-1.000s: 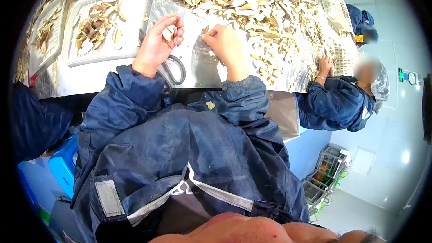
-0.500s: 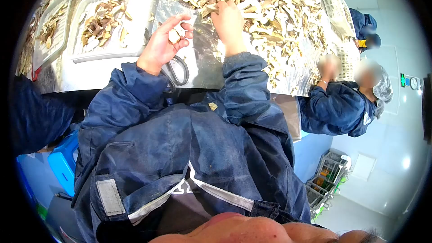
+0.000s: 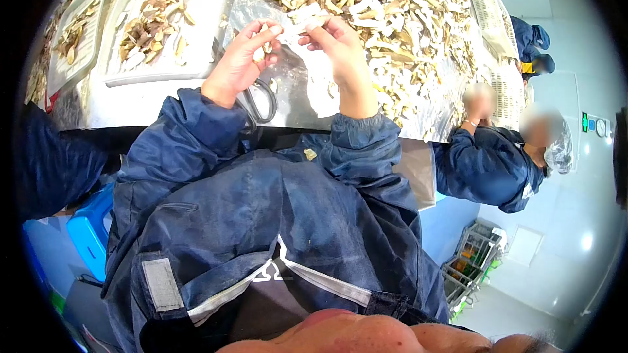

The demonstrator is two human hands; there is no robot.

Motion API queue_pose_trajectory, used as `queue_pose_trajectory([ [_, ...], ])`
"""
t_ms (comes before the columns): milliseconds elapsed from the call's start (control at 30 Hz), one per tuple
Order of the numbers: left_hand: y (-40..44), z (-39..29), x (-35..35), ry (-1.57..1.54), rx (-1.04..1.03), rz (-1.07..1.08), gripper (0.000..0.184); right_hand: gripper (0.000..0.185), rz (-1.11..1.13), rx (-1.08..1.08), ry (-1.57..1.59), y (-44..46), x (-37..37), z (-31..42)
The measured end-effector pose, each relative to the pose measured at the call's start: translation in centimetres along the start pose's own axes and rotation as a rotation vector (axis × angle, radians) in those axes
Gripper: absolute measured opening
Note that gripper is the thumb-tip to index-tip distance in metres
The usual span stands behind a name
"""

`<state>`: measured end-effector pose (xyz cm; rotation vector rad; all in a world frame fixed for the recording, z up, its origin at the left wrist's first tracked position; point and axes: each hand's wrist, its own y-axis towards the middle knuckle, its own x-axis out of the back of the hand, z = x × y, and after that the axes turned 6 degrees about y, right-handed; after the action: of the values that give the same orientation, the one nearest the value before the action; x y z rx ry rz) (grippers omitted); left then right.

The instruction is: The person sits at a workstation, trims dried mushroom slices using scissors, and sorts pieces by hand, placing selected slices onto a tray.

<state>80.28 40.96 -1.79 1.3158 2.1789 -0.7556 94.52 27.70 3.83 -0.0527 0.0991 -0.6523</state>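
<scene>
Dried-looking mushroom slices (image 3: 392, 19), cream and brown, lie in a wide heap on the metal table. My left hand (image 3: 241, 62) is raised over the table near the white tray, its fingers curled round pale mushroom slices (image 3: 260, 52). Just to its right is my right hand (image 3: 341, 49), thumb and fingers pinched together at the near edge of the heap. A pale slice seems to be at those fingertips, mostly hidden. Below my left hand, black-handled scissors (image 3: 267, 101) lie at the table's front edge.
A white tray (image 3: 112, 59) with brown and pale slices stands left; another tray (image 3: 59, 82) is beyond it. Cream baskets (image 3: 492, 16) line the far right. A co-worker (image 3: 500, 163) stands at the right, another person's sleeve (image 3: 55, 163) at the left.
My right hand has drawn back from the heap toward me, and its fingers now point toward my left hand. My left hand has turned slightly, still holding pale slices.
</scene>
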Motion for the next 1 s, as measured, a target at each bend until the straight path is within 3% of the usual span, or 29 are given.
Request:
queue_pose_trajectory([
  [133,-0.2,-0.2,-0.4,-0.001,0.018,0.052,0.02,0.017,-0.058,0.085,0.133,-1.1,-1.2,0.3],
  [433,0.1,0.1,0.4,0.008,0.023,0.124,0.012,0.018,-0.096,0.033,-0.006,-2.1,0.0,-0.1],
  [667,-0.2,-0.1,-0.5,0.033,0.048,0.028,0.012,0.016,-0.041,-0.059,0.03,-2.2,-1.0,-1.1],
  [1000,-0.1,0.0,-0.4,0.09,0.032,0.123,0.014,0.018,0.069,-0.094,0.067,-1.8,-1.2,-1.7],
])
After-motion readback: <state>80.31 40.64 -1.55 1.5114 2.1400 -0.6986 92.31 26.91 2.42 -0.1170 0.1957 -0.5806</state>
